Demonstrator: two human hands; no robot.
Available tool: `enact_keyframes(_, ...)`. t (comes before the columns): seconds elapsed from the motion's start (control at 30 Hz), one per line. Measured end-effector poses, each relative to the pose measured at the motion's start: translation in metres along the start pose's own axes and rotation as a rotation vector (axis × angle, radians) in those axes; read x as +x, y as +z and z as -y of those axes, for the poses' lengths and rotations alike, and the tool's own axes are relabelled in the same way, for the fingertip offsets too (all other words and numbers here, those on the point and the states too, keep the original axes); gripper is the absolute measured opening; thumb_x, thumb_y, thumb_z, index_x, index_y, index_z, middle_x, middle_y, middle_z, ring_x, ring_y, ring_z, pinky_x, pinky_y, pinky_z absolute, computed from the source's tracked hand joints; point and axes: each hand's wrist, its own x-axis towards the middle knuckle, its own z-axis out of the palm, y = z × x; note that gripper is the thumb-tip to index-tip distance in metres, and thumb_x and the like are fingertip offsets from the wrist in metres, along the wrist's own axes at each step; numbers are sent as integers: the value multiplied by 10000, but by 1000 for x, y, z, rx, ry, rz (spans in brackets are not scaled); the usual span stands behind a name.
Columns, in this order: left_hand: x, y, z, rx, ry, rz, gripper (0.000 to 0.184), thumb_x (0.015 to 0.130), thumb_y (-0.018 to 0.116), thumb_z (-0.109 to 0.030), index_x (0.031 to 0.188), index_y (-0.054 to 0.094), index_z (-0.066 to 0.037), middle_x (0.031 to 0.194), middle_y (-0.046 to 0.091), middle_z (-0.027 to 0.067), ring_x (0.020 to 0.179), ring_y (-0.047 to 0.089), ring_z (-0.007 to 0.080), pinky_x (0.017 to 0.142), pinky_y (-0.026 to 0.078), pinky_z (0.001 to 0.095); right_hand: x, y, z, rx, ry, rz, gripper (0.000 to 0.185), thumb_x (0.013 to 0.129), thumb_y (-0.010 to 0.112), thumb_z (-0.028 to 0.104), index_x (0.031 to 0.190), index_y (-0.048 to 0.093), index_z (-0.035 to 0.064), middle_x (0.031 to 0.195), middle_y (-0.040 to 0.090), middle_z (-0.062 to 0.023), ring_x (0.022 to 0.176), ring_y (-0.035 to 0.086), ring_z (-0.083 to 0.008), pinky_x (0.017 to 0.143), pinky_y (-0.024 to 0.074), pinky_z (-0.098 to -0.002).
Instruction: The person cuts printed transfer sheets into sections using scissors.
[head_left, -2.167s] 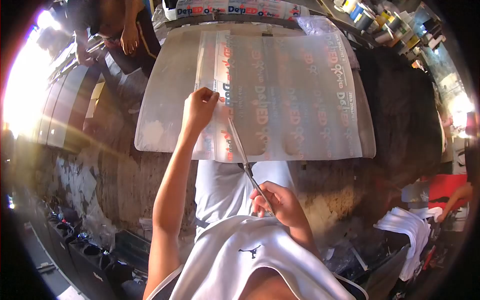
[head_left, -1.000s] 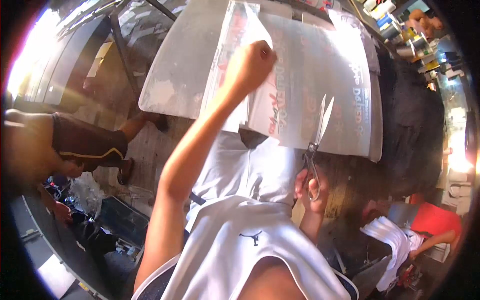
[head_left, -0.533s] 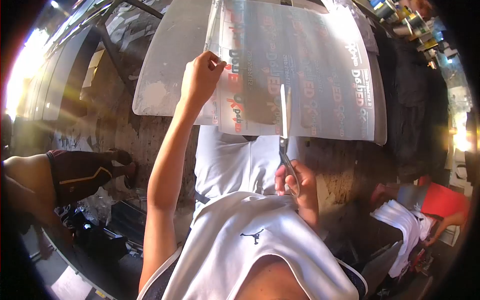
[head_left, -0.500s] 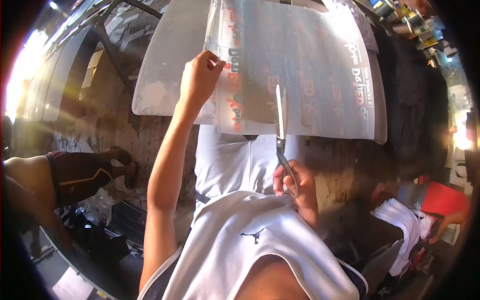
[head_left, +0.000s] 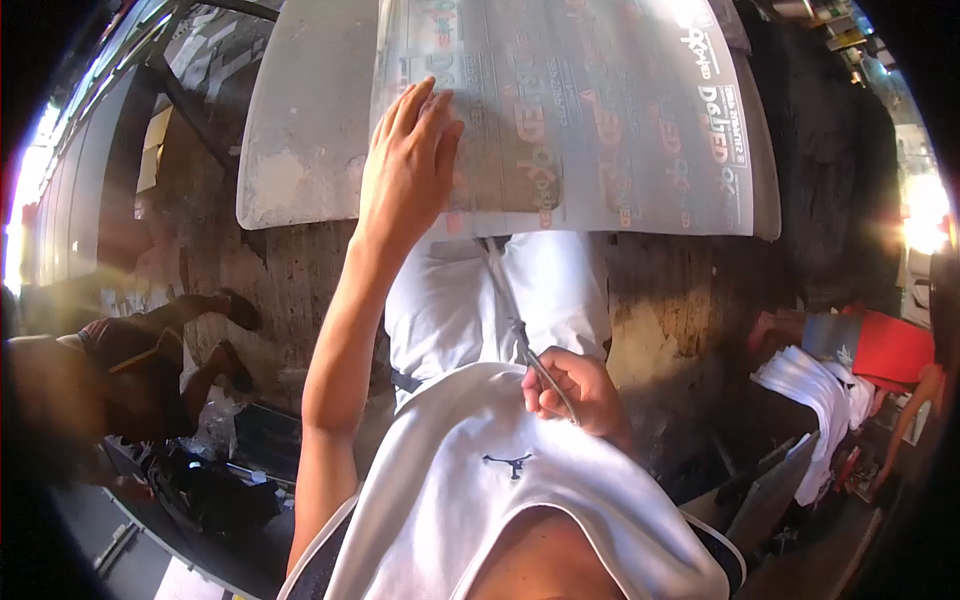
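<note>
A translucent printed plastic sheet (head_left: 640,130) with red and dark lettering covers most of a grey board (head_left: 310,130) in front of me. My left hand (head_left: 415,150) lies on the sheet's left part, palm down, with its fingers stretched out. Close to my chest, my right hand (head_left: 575,390) grips the handles of a pair of scissors (head_left: 512,310). The scissors point forward, their blades looking closed, with the tip by the near edge of the sheet. My right fingers partly hide the handles.
On the left a person in dark shorts (head_left: 135,370) is over the wooden floor (head_left: 280,285). At right are a folded white cloth (head_left: 815,400) and another person's red garment (head_left: 890,345). Black items (head_left: 215,490) lie at lower left.
My left hand has gone from pinching near the sheet's left edge to lying flat on it. The scissors have drawn back toward me, off the sheet, and their blades have come together.
</note>
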Motion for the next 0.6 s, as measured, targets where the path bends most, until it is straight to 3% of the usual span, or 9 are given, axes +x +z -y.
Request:
enact_keyframes(0.07, -2, 9, 11, 58, 47, 23, 373, 1057, 535, -97, 1410, 613, -5, 1534, 542, 185, 1476, 454, 359, 1236, 355, 471, -2, -4, -3, -196, 165, -19, 475, 954, 785, 430, 1070, 638, -7, 845, 676, -54, 746, 645, -122, 704, 545, -290)
enact_keyframes(0.1, -1, 10, 13, 34, 55, 5, 374, 1054, 516, -80, 1405, 611, 8, 1525, 549, 191, 1478, 451, 359, 1244, 343, 471, 0, -6, -10, -289, 110, -14, 429, 984, 748, 404, 1053, 642, -6, 830, 676, -47, 720, 649, -115, 685, 553, -291)
enact_keyframes(0.3, -3, 12, 12, 2, 69, -17, 384, 1036, 489, -44, 1396, 604, 30, 1510, 556, 208, 1484, 441, 362, 1252, 331, 474, -1, 4, -15, -122, 53, -97, 432, 993, 736, 414, 1067, 630, 2, 847, 672, -66, 756, 650, -132, 699, 541, -293)
enact_keyframes(0.6, -6, 13, 12, 66, 93, -15, 411, 1060, 541, -173, 1419, 585, 21, 1524, 546, 207, 1486, 440, 359, 1253, 326, 471, 2, 10, -13, -49, -54, -85, 449, 995, 721, 439, 1082, 626, 9, 875, 658, -75, 786, 621, -145, 725, 520, -300)
